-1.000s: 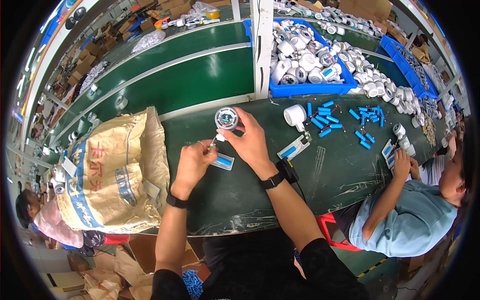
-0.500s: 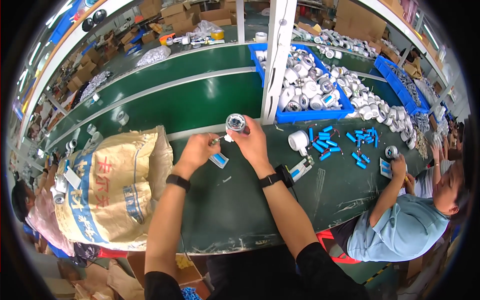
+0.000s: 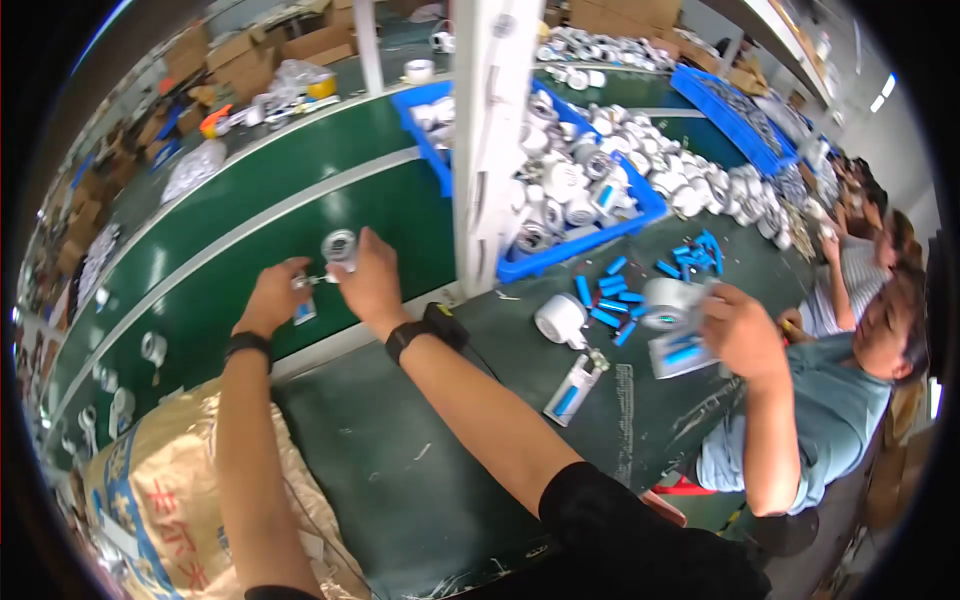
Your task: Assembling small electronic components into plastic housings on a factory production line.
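conveyor belt (image 3: 410, 215), green and glossy, is overhung by the left hand (image 3: 270, 298) and the right hand (image 3: 372, 285), which are held near each other. a round white head (image 3: 340, 247) is gripped by the right hand, its circular face turned upward. a small part (image 3: 302, 283) is pinched narrowly by the left fingertips; its details are blurred. just below them a white piece with a blue strip (image 3: 305, 312) is seen; whether it is held cannot be told. dark bands (image 3: 409, 337) are worn on both wrists.

on the dark workbench (image 3: 400, 450), a white device (image 3: 560, 318) and a slim casing (image 3: 577, 388) are laid near a cluster of blue cylinders (image 3: 612, 296). a blue bin (image 3: 590, 248) is filled with white devices, and more are heaped beside it. at the lower left, a yellowish sack (image 3: 180, 480) is partly covered by the left forearm. at the right, blurred white pieces (image 3: 672, 305) are held by a co-worker's hand (image 3: 742, 332).
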Motion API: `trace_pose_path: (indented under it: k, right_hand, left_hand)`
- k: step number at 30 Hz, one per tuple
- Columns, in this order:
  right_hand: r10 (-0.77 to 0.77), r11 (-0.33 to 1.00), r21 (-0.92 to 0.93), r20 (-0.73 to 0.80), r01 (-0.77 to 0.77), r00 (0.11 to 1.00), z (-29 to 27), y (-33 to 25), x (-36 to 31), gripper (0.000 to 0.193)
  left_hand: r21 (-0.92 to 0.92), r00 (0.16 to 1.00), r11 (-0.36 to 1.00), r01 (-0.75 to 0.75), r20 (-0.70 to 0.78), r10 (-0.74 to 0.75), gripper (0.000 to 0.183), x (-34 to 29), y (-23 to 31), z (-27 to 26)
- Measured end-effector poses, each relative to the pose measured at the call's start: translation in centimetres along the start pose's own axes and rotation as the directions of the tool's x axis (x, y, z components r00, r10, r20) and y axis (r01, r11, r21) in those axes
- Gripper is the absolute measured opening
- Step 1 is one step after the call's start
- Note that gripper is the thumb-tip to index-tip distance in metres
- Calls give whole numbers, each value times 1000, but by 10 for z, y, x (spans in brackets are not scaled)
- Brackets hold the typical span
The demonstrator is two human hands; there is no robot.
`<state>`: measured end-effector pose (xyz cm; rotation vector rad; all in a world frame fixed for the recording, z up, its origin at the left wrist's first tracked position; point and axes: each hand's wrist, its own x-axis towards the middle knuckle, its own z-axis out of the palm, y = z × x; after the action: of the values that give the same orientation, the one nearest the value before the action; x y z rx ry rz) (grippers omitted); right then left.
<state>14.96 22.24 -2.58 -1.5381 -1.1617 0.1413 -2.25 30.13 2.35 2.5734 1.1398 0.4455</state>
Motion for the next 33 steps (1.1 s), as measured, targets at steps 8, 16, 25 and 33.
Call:
trace_pose_path:
  k: [8,16,25,33]
  right_hand:
    - [-328,933,266,339,244,882,-200,-106,-139,29]
    - [-9,972,205,526,-117,850,-341,-62,-240,26]
    - [-5,979,182,480,-94,877,-336,-61,-221,34]
    - [7,828,425,646,-366,764,-247,-42,-188,67]
  left_hand:
    - [-81,996,997,-19,-89,12,27,-47,145,38]
    - [-457,940,821,341,173,-294,46,-118,222,45]
    - [-348,971,914,208,185,-151,84,-235,196,28]
    - [-833,922,450,323,170,-347,60,-231,197,46]
